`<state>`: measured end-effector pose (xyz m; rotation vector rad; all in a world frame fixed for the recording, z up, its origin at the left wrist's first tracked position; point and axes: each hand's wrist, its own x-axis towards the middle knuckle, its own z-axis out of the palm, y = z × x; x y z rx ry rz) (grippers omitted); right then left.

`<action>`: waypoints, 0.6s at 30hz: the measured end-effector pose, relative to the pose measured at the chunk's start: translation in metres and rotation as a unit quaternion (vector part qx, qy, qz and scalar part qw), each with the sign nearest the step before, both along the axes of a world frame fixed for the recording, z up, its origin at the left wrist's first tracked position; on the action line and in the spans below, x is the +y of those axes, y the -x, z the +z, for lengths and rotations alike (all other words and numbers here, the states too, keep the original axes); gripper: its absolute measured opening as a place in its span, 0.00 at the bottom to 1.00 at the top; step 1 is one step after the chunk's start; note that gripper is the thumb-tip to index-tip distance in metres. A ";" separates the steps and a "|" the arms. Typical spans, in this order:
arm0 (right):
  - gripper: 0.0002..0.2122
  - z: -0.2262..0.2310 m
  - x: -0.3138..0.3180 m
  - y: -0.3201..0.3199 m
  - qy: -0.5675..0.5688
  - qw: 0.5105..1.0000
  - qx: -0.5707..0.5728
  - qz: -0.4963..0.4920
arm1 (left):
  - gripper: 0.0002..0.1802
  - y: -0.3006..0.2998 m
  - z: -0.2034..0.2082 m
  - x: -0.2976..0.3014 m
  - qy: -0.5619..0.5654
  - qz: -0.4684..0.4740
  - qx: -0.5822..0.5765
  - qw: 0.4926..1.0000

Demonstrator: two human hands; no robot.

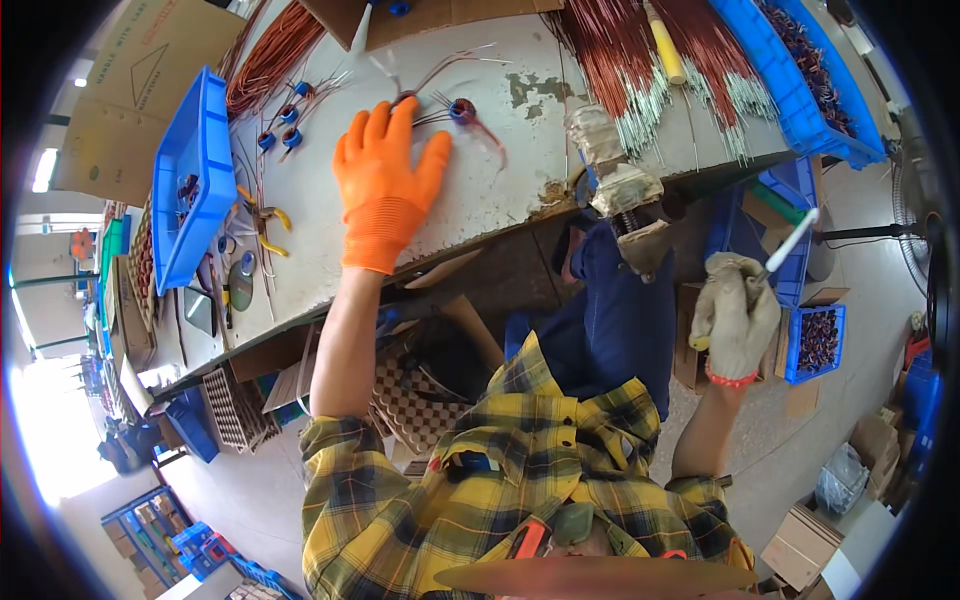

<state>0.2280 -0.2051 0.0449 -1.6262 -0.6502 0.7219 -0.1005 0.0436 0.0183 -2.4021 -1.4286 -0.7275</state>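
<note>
My left hand [385, 175], in an orange knit-cuffed glove, lies on the worktable with its fingers stretched and the thumb apart. Its fingertips reach a dark piece with wire leads, mostly hidden beneath them. Just right of the thumb sits a blue ring-shaped coil [462, 111] with reddish and bare wire ends. Out past the table's front edge, my right hand [738, 315] wears an off-white glove and is closed around a slim white stick-like tool [793, 243] that points up and to the right. Several more blue coils [290, 137] lie left of my left hand.
A bench vise [625, 190] juts from the table edge. Red wires with silvery ends [640, 120] lie behind it, with a yellow-handled tool [665, 45] on them. Blue bins [195, 180] flank the table; yellow-handled pliers [268, 222] lie at left. A crate of coils [815, 343] stands lower right.
</note>
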 end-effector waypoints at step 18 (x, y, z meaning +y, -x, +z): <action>0.07 -0.033 -0.036 0.046 0.001 0.986 0.121 0.116 | 0.29 0.111 0.033 0.048 0.199 0.243 0.004 0.949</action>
